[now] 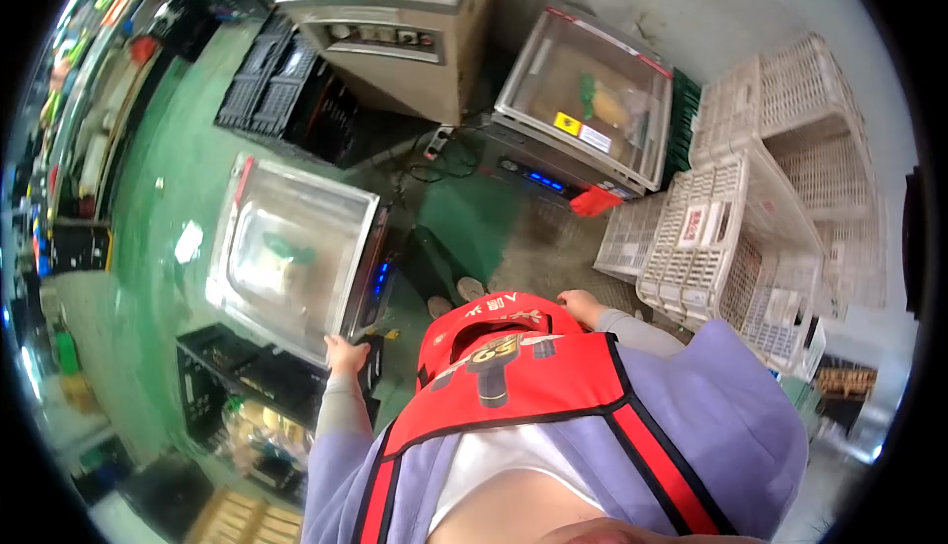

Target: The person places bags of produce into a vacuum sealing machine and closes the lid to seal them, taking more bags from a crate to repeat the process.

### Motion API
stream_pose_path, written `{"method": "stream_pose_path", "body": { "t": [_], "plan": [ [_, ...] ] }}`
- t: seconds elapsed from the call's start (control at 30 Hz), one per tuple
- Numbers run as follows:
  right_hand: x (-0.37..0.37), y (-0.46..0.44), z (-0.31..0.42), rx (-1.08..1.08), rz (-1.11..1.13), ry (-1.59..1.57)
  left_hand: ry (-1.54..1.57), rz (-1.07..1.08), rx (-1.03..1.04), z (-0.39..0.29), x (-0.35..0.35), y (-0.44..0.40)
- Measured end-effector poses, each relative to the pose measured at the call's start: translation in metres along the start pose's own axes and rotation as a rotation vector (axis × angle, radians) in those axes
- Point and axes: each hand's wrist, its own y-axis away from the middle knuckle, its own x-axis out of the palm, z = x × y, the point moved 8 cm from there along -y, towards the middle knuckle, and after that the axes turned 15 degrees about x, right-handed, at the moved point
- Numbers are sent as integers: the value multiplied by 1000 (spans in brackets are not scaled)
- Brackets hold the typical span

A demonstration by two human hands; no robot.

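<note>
My left hand [346, 354] is at the near corner of a vacuum sealer's clear lid [341, 218], its fingers bent over the lid's edge. The lid is down on the machine, and a blue display glows along its side. Through the lid shows a blurred bag [286, 266] with something green and pale in it. Beside my red apron [494, 347], my right hand [581, 307] hangs with its fingers curled in, and nothing shows in it. A second vacuum sealer [583, 100] stands ahead on the right, lid down over a pale item with a green part [604, 102].
White plastic crates [691, 238] are stacked on the right. A large metal machine [395, 40] and black crates [262, 80] stand at the back. A power strip with cables [436, 142] lies on the floor between the machines. Another black crate [222, 347] with bagged goods is at the left.
</note>
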Motion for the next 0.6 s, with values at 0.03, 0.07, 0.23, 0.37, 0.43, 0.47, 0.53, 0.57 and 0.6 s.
{"method": "stream_pose_path", "body": {
  "t": [0.03, 0.07, 0.23, 0.37, 0.43, 0.47, 0.53, 0.57, 0.6],
  "plan": [
    [-3, 1, 3, 12, 21, 34, 61, -24, 2, -4, -5, 2],
    [-13, 11, 16, -4, 27, 59, 92, -39, 14, 0, -4, 1],
    [-22, -17, 54, -154, -9, 345, 503, -128, 181, -12, -17, 9],
    [-31, -42, 104, -253, -10, 442, 561, -386, 307, -55, -46, 63],
    [-31, -43, 142, -252, 13, 521, 880, -315, 368, -69, -59, 102],
    [-22, -42, 160, -285, 27, 544, 899, -337, 333, -55, -65, 124],
    [-15, -37, 197, -316, 37, 583, 1026, -568, 460, -25, -95, 165],
    [-5, -33, 225, -398, 15, 564, 1163, -743, 357, 15, -94, 179],
    [5, -27, 251, -487, 1, 538, 1247, -910, 286, 50, -98, 198]
  ]
}}
